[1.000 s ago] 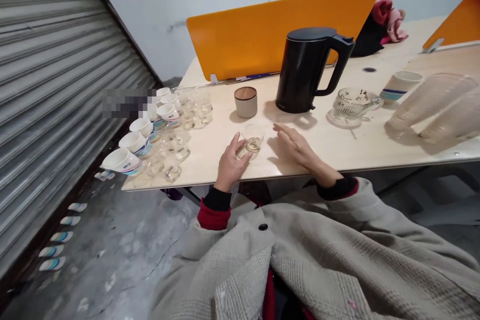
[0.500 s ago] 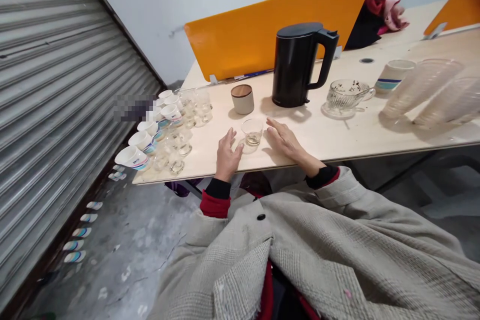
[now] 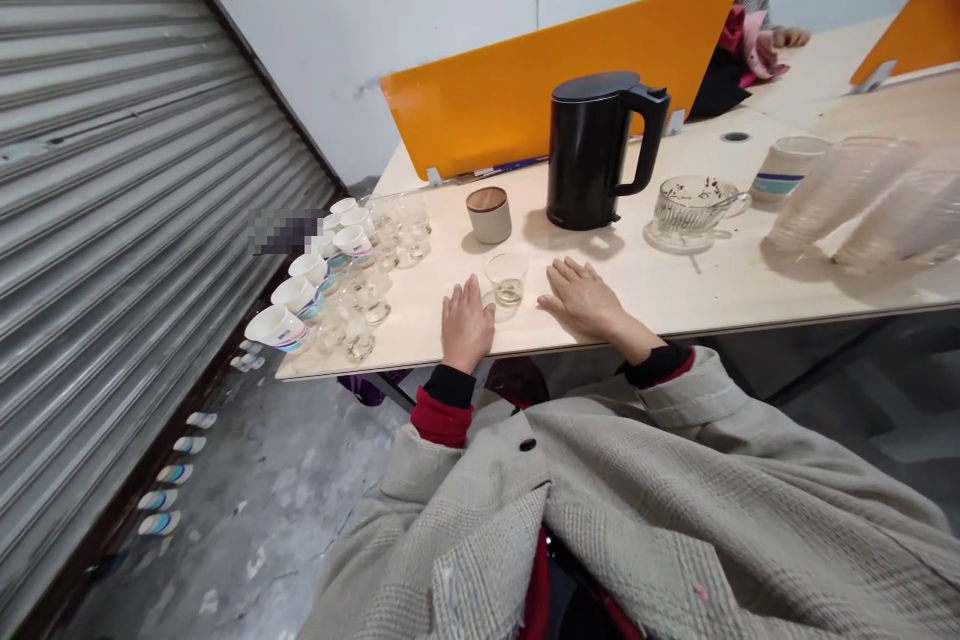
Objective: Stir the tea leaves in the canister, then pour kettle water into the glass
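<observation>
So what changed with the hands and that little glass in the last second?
The left hand let go of the small glass and now lies flat beside it, drawn back toward the table edge. The right hand also rests flat, apart from it. The glass and kettle stayed put.

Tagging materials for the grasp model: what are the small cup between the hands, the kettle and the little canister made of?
Small cup: clear glass, seemingly; table and pale liquid show through.
Kettle: matte black shell, probably plastic or coated metal; no sharp reflections.
Canister: matte beige body, likely ceramic; brown lid looks wooden.
</observation>
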Motion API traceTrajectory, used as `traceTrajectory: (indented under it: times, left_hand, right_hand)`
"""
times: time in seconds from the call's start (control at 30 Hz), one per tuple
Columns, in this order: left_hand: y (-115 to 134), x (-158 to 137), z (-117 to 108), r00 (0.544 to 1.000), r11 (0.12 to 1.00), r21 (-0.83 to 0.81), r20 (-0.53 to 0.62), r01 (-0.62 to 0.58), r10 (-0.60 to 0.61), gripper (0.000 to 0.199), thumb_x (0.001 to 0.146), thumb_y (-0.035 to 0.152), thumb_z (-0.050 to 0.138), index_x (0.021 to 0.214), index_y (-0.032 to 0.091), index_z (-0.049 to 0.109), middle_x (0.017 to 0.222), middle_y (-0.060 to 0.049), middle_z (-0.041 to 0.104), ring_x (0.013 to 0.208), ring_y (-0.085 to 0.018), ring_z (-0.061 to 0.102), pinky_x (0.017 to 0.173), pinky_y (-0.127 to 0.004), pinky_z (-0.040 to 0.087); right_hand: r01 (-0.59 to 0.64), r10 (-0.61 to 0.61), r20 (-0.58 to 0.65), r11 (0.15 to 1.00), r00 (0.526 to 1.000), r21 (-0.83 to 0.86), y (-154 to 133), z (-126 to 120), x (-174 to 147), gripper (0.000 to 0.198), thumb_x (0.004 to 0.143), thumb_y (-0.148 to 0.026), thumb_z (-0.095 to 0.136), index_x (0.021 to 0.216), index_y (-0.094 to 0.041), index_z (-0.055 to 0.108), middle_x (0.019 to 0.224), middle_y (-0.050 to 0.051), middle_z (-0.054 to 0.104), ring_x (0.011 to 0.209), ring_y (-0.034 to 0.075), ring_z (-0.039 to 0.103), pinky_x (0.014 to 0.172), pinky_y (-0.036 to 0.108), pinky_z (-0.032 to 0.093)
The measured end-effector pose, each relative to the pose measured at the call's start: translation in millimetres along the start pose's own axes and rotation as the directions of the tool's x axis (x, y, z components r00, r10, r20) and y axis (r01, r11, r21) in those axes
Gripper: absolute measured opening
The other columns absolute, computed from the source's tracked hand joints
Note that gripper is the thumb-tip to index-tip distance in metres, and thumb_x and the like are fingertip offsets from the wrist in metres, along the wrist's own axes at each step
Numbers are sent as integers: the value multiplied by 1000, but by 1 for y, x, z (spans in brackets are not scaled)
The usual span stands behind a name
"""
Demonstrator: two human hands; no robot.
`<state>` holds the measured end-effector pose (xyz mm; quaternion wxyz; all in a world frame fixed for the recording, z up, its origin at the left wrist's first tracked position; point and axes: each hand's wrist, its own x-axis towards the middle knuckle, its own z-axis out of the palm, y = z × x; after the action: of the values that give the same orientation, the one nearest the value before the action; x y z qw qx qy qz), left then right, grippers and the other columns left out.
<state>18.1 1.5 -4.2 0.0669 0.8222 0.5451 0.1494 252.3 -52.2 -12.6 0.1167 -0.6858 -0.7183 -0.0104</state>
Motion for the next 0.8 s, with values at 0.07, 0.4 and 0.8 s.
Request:
traceTrajectory:
  times: [0.07,0.4,0.8]
  left_hand:
    - [2,-1,-2,1000,1000,24,5,-3,3,67,104,29,46,166,7,35,170,-23,45,163,-36,36,134,-57,26]
    - [0,-2,1,999,997,64,-13,-43,44,60,107,31,41,163,10,44,169,-20,47,162,-37,37,133,-58,28]
    - [-1,-1,2,998,996,61,-13,-64,65,52,108,31,41,154,13,57,170,-18,47,161,-37,38,133,-59,28]
  right_hand:
    - [-6,6,15,1000,1000,10,0,0,1,70,107,-57,40,156,-9,51,170,23,42,160,41,36,130,61,30]
    - [-41,40,49,999,998,26,-3,-5,1,73,106,-56,40,159,-6,48,172,22,39,162,41,33,132,59,28]
    - [-20,20,37,1000,999,11,-1,-4,1,70,106,-56,39,157,-8,50,171,22,41,160,41,35,130,60,30]
